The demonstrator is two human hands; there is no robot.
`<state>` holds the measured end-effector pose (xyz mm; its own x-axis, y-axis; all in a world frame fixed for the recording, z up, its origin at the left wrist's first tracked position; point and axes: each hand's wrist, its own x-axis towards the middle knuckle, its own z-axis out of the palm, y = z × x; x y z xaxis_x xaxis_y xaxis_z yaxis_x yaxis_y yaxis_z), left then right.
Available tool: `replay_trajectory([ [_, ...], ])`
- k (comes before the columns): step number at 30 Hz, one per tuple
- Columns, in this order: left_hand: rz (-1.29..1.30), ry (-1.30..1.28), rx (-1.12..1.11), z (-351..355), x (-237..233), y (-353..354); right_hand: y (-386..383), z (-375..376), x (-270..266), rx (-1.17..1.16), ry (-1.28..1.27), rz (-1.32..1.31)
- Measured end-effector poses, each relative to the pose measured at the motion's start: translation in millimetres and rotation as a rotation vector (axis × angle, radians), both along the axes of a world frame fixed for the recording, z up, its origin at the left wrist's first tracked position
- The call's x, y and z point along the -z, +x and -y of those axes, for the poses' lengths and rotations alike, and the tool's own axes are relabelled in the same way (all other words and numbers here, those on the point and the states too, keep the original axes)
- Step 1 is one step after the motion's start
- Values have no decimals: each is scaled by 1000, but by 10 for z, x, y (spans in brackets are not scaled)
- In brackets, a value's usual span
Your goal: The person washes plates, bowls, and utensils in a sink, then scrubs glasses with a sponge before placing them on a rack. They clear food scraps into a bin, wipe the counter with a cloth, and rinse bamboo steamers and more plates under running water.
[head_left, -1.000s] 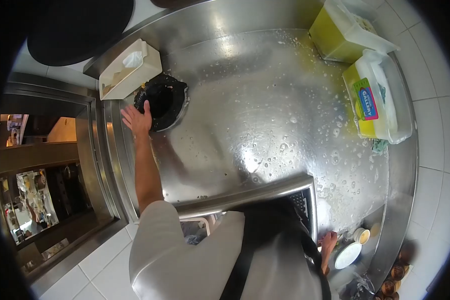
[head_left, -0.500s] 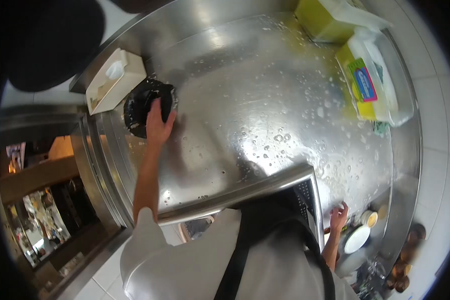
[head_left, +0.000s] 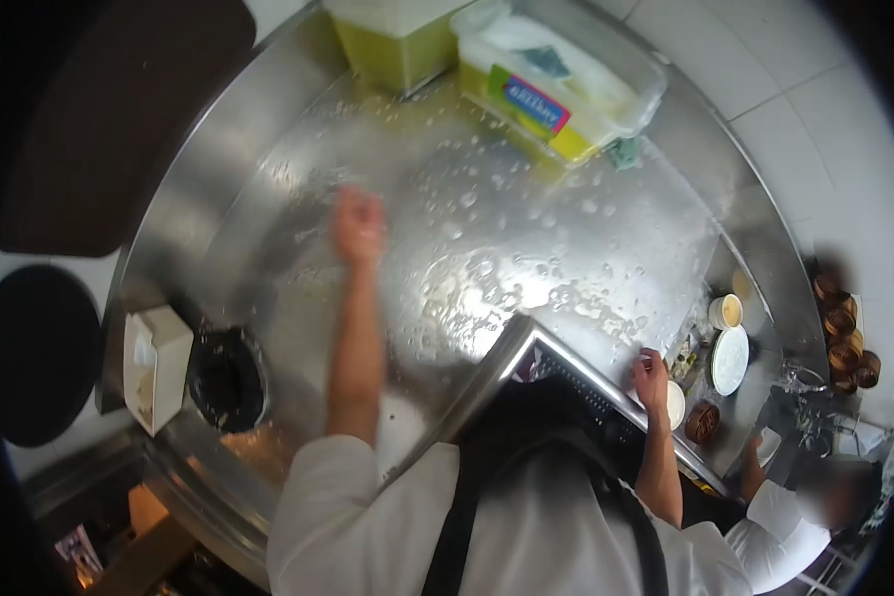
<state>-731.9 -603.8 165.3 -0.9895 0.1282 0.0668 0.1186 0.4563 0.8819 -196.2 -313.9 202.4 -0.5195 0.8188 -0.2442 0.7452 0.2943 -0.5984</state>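
My left hand [head_left: 358, 226] is over the wet steel counter [head_left: 437, 189], holding nothing I can see. Motion smears its fingers. To its lower left stands a round black container [head_left: 226, 379] with pale bits on its rim, beside a cream rectangular bin [head_left: 157, 368]. My right hand [head_left: 651, 375] hovers near the counter's front rail, fingers loosely bent and apart, with nothing in it. Close to that hand are a small white bowl [head_left: 674, 404] and a brown round item [head_left: 702, 422]. A white plate [head_left: 730, 360] and a small cup [head_left: 725, 312] lie farther right.
A clear tub of yellow liquid and foam [head_left: 556, 84] stands at the back, next to another yellow-filled container [head_left: 392, 45]. Another person in a white sleeve [head_left: 777, 521] works at the lower right, a hand near a pale item. Stacked brown bowls [head_left: 844, 328] sit at the right.
My left hand has left the black container and moved right across the counter. The view has turned, so the tubs appear farther left; the other person has come into view.
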Motion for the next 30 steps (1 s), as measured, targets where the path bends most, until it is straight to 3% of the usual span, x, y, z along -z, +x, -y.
replay_trajectory([
  [3, -498, -220, 566, -1590, 489, 1327, 64, 51, -57, -5, -18, -30],
  [4, 61, -326, 876, -1902, 119, 1698, 152, 44, -136, -21, -42, -57],
  [6, 214, 294, 695, -2020, 51, 2066, 683, -28, -306, 66, -19, 6],
  [7, -189, 359, 693, -1942, 84, 1717, 902, 59, -582, 229, 33, -55],
  [9, -397, -67, 424, -1638, -90, 566, 1696, 167, -786, 511, 187, -99],
  [10, -150, 144, 74, -1532, 84, -59, 2085, 281, -820, 605, 279, -65],
  [11, -471, 59, -140, -1415, 379, -836, 2292, 416, -968, 700, 235, -35],
  [12, -447, -154, -324, -1459, 135, -1016, 2446, 583, -1079, 793, 179, -11],
  [15, -642, -232, -97, -2454, 392, -401, 2503, 747, -730, 628, 166, -160],
  [16, -218, -123, 166, -2815, 35, 287, 2233, 705, -689, 674, 71, -68],
  [17, -115, -53, 289, -3243, 270, 815, 1914, 626, -728, 553, 77, -43],
  [18, -562, 91, 239, -3549, 318, 1627, 1495, 559, -904, 472, 78, -61],
  [20, -336, 278, 878, -4190, 1131, 2747, 989, 381, -1025, 260, 4, -77],
  [22, -87, 7, 1043, -4228, 95, 3564, 818, 281, -979, 103, -240, -155],
  [23, -97, 11, 1033, -4419, -87, 3474, 843, 241, -971, -37, -163, -101],
  [24, -321, 113, 911, -4565, -179, 3182, 969, 216, -807, -96, -69, -185],
  [25, -540, 201, 780, -4656, -183, 2860, 1109, 225, -821, -16, -138, -191],
  [28, -413, 13, 704, -5153, -155, 1888, 1520, -59, -806, 224, -333, -215],
  [29, -368, 0, 702, -5319, -122, 1794, 1708, -120, -447, 142, -179, -205],
  [30, -370, -10, 716, -5494, -42, 1818, 1759, -201, -441, 156, -189, -210],
])
